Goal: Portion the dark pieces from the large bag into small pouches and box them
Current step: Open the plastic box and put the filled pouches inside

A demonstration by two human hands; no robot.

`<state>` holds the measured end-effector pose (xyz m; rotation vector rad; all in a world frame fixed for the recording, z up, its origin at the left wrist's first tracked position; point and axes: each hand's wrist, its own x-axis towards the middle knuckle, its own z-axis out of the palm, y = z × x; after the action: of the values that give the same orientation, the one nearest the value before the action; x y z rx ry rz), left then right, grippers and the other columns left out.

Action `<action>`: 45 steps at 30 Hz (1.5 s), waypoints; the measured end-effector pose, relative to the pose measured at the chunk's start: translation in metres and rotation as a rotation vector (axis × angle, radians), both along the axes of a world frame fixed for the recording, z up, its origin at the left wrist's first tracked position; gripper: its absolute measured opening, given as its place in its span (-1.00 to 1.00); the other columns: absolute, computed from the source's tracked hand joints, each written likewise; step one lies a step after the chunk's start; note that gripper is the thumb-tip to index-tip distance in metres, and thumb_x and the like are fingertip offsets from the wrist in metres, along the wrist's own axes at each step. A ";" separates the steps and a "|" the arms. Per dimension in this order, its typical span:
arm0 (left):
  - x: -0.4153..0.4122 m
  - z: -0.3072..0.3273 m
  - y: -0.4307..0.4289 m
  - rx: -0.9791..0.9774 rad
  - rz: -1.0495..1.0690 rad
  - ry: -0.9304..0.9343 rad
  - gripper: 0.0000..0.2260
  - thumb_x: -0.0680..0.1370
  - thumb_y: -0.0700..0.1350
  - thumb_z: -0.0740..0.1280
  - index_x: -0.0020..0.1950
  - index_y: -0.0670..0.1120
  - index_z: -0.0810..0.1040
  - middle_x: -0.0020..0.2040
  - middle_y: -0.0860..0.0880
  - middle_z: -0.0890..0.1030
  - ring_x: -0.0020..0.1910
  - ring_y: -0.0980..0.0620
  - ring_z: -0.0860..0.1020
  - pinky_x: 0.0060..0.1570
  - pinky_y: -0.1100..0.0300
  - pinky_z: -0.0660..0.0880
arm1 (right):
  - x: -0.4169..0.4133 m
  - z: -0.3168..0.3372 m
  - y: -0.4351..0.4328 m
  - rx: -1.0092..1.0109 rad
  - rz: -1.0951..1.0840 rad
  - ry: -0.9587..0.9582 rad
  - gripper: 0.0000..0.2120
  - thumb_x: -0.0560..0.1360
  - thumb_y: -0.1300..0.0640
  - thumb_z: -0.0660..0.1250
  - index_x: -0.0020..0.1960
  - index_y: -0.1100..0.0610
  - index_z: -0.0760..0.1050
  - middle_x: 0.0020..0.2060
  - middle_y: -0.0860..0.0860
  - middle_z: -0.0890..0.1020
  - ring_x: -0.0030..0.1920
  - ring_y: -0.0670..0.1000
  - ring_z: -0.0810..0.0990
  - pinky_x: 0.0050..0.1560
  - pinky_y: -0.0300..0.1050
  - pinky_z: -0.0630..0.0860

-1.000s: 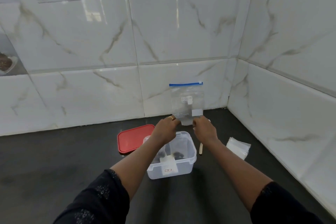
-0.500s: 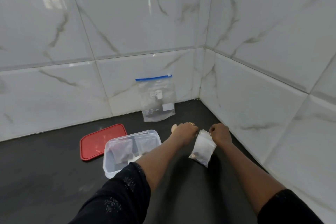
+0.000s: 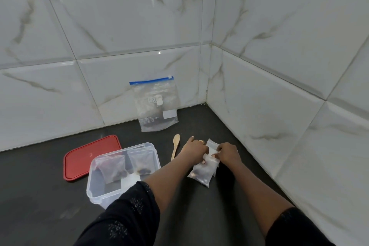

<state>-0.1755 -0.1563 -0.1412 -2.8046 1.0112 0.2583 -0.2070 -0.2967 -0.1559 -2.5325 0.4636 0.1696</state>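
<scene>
On the dark countertop [image 3: 40, 195], a red lid [image 3: 91, 157] is lying flat at left, just beside a clear box [image 3: 90, 191] that is holding two filled pouches [image 3: 112, 170]. The large bag [image 3: 157, 106] is leaning against the marble-tiled back wall [image 3: 119, 16]. Beside a wooden spoon [image 3: 175, 146], the left hand [image 3: 196, 149] and right hand [image 3: 228, 154] are both pinching a small pouch [image 3: 202, 174] by its top, near the tiled corner.

Corner of box [image 3: 93, 189] behind left sleeve [image 3: 127, 217]; print on large bag [image 3: 157, 106] illegibly small.
</scene>
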 end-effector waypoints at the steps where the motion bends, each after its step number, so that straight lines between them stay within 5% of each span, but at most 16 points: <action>1: 0.000 0.003 0.001 -0.027 0.017 0.008 -0.71 0.56 -0.06 0.27 0.27 -0.05 0.49 0.28 -0.10 0.46 0.32 -0.03 0.39 0.46 -0.03 -0.03 | 0.000 0.001 0.000 -0.027 0.010 -0.004 -0.72 0.42 0.08 0.43 0.10 0.14 0.58 0.10 0.09 0.61 0.13 0.09 0.57 0.13 -0.09 0.52; 6: 0.000 0.018 0.013 -0.152 0.187 0.182 -0.78 0.52 -0.21 0.26 0.14 -0.12 0.57 0.17 -0.12 0.53 0.14 -0.12 0.52 0.18 0.03 0.42 | 0.001 0.008 0.003 -0.121 0.054 0.015 -0.78 0.49 0.10 0.34 0.11 0.11 0.53 0.15 0.06 0.58 0.20 0.10 0.52 0.16 -0.04 0.47; 12: -0.004 0.039 0.035 -0.240 0.208 0.173 -0.74 0.51 -0.24 0.26 0.16 -0.04 0.56 0.15 -0.06 0.57 0.16 -0.07 0.50 0.22 0.00 0.38 | -0.003 0.011 0.012 -0.103 0.067 0.041 -0.71 0.48 0.06 0.35 0.19 0.05 0.48 0.18 0.02 0.54 0.26 0.07 0.46 0.25 0.02 0.34; 17: -0.005 0.049 0.045 -0.374 0.266 0.172 -0.88 0.52 -0.16 0.30 0.02 -0.05 0.59 0.07 -0.10 0.58 0.05 -0.10 0.54 0.07 0.02 0.50 | -0.001 0.032 0.020 0.024 0.139 -0.069 -0.91 0.39 0.24 0.42 -0.11 0.13 0.58 -0.05 0.10 0.63 -0.07 0.03 0.55 -0.12 -0.23 0.39; 20: -0.008 0.062 0.055 -0.451 0.260 0.113 -0.90 0.52 -0.18 0.28 -0.04 -0.13 0.58 -0.01 -0.13 0.61 0.00 -0.09 0.55 -0.02 0.08 0.46 | 0.003 0.052 0.028 0.052 0.159 -0.114 -0.73 0.36 0.28 0.44 -0.37 0.03 0.40 -0.20 0.07 0.58 -0.19 0.02 0.52 -0.17 -0.18 0.46; 24: -0.016 0.084 0.079 -0.585 0.257 -0.022 -0.86 0.46 -0.25 0.24 -0.09 -0.20 0.58 -0.09 -0.17 0.63 -0.07 -0.14 0.54 -0.08 0.08 0.47 | 0.005 0.077 0.046 0.031 0.189 -0.226 -0.95 0.45 0.25 0.36 -0.12 0.14 0.57 -0.07 0.10 0.61 -0.01 0.09 0.55 -0.07 -0.15 0.43; 31: -0.021 0.127 0.137 -0.830 0.319 -0.246 -0.79 0.48 -0.32 0.23 -0.01 -0.18 0.63 -0.06 -0.14 0.65 -0.07 -0.10 0.57 -0.07 0.14 0.47 | 0.005 0.120 0.098 0.065 0.256 -0.388 -0.82 0.52 0.31 0.13 -0.05 0.13 0.47 -0.02 0.17 0.61 -0.04 0.16 0.56 -0.13 -0.14 0.39; 36: -0.031 0.143 0.185 -0.781 0.355 -0.250 -0.74 0.49 -0.34 0.22 0.04 -0.16 0.64 -0.01 -0.14 0.66 -0.05 -0.08 0.56 -0.06 0.19 0.45 | 0.000 0.145 0.145 0.211 0.296 -0.477 -0.78 0.55 0.35 0.16 0.03 0.19 0.56 0.01 0.15 0.63 -0.02 0.10 0.63 -0.16 -0.24 0.44; 41: -0.050 0.143 0.229 -0.676 0.384 -0.112 -0.76 0.46 -0.37 0.23 0.00 -0.20 0.64 -0.04 -0.14 0.66 -0.04 -0.08 0.58 0.03 0.08 0.50 | -0.009 0.150 0.186 0.254 0.435 -0.368 -0.74 0.50 0.43 0.14 0.01 0.31 0.59 -0.12 0.18 0.64 -0.33 -0.02 0.56 -0.53 -0.52 0.36; 45: -0.061 0.123 0.246 -0.510 0.426 -0.037 -0.77 0.47 -0.32 0.26 0.06 -0.16 0.62 0.00 -0.13 0.64 0.02 -0.08 0.54 0.06 0.09 0.46 | -0.016 0.134 0.208 0.155 0.579 -0.197 -0.73 0.49 0.43 0.12 -0.06 0.24 0.56 -0.18 0.10 0.60 -0.39 -0.14 0.51 -0.55 -0.48 0.38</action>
<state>-0.2367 0.0901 -0.0186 -3.4567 0.5091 -0.0157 -0.2235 -0.0890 -0.0219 -2.4301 -0.3550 0.1580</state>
